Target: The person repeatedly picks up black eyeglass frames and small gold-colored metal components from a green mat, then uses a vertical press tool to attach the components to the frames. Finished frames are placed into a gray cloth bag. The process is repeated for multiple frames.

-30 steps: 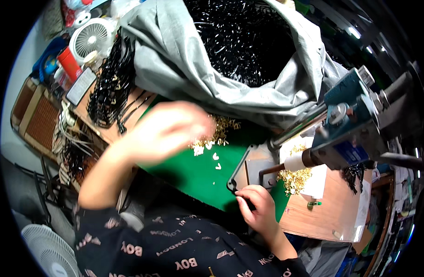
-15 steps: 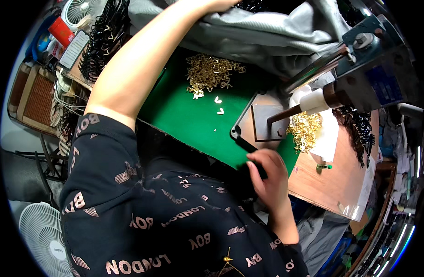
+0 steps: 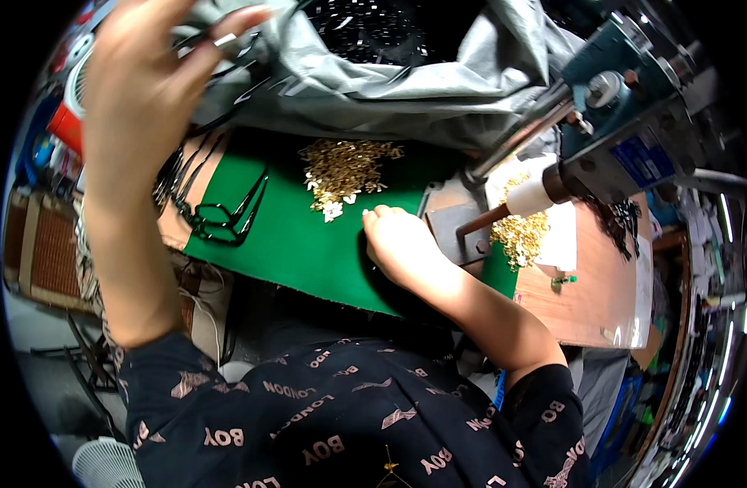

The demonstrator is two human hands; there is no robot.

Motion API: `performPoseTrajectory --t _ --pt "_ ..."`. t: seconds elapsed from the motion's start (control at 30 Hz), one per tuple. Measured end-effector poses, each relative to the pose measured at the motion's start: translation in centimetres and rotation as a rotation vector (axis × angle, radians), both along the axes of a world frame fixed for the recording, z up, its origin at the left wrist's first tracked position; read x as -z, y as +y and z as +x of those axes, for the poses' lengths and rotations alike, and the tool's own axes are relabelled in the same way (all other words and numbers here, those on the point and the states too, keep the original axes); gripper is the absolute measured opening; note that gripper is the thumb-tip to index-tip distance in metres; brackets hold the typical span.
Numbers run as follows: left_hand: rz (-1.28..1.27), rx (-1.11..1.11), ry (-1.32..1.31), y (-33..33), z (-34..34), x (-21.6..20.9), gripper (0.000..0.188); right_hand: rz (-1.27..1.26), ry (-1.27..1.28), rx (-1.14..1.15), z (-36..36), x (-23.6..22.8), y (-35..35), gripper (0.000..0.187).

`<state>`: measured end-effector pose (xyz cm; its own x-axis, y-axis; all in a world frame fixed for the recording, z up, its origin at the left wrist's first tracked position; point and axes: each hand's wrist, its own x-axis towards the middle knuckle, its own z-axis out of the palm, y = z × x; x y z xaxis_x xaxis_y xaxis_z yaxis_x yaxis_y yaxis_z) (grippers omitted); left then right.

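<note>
Green mat (image 3: 284, 260) on the counter (image 3: 609, 301) bears gold clips (image 3: 341, 167) and, at its left end, a black piece (image 3: 201, 221). Blurred, the left hand (image 3: 141, 73) is raised near its far-left corner; the right hand (image 3: 402, 244) curls over its right half (grasping or not, I cannot tell for either). A low sweep might scatter the clips. Beyond it, a bag (image 3: 341, 91); right, the press (image 3: 613, 98); left, a chair (image 3: 58, 252).

The left hand (image 3: 146, 69) is raised high and partly blurred, the left forearm (image 3: 129, 244) being held nearly vertical; the right hand (image 3: 402, 244) is held lower, with fingers bent together.
</note>
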<state>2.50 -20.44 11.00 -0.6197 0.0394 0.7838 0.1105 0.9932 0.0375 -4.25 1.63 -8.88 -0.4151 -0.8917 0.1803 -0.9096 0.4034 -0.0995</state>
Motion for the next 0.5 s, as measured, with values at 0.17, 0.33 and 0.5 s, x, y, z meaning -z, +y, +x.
performPoseTrajectory --t 0.17,0.33,0.5 --pt "0.573 -0.037 -0.036 -4.7 4.8 4.2 0.053 -0.349 -0.301 -0.031 1.7 -3.8 4.1 0.013" --pt "1.016 0.162 -0.221 -5.5 6.2 8.0 0.097 -0.998 -0.755 0.579 0.1 -3.6 14.1 0.01" --pt "1.259 0.662 -0.525 2.2 2.8 14.4 0.086 -1.607 -0.899 0.353 -13.6 -2.0 13.9 0.022"
